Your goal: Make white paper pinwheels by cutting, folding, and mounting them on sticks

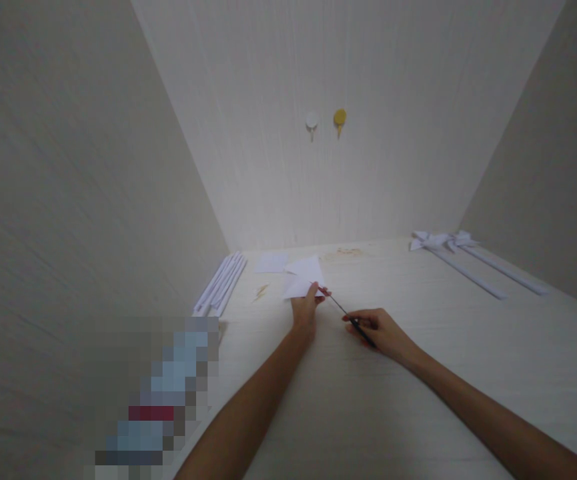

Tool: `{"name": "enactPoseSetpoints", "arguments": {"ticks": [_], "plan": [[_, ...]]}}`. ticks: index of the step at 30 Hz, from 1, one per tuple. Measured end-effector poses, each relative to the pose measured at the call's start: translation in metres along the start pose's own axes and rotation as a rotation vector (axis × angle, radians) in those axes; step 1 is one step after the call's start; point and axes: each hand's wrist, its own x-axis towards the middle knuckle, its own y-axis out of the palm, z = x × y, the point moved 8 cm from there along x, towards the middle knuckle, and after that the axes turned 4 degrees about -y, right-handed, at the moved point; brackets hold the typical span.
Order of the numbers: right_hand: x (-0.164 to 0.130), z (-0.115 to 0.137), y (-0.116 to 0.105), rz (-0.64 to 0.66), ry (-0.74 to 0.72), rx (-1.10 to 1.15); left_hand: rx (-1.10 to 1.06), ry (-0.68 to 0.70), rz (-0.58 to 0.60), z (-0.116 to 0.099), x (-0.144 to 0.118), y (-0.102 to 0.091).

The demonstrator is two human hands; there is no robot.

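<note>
My left hand [305, 308] pinches the near edge of a white folded sheet of paper [304, 276] and holds it just above the pale table [418, 347]. My right hand [381, 332] grips dark-handled scissors [345, 313], whose thin blades point up and left and reach the paper's lower right edge beside my left fingertips. Whether the blades are apart is too small to tell.
Several rolled white paper sticks [221, 283] lie along the left wall. A flat white square of paper [271, 262] lies behind the held sheet. Two paper bows on long sticks [461, 257] lie at the far right. Two hooks, white [311, 123] and yellow [339, 119], are on the back wall.
</note>
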Motion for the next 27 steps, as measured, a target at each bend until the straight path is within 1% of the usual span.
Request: {"name": "enactPoseSetpoints", "arguments": {"ticks": [6, 12, 18, 27], "plan": [[0.0007, -0.0001, 0.0012, 0.024, 0.010, -0.020, -0.013, -0.013, -0.016, 0.0008, 0.0004, -0.0007], [0.0016, 0.0003, 0.0017, 0.043, -0.017, -0.060, -0.032, -0.009, -0.012, 0.0001, 0.0012, 0.0004], [-0.0003, 0.0013, 0.0039, 0.067, -0.003, -0.061, -0.022, -0.014, -0.020, 0.0014, 0.0018, -0.0009], [-0.0004, 0.0003, 0.0026, 0.063, -0.009, -0.053, -0.033, -0.003, -0.013, 0.0011, 0.0016, -0.0006]]}}
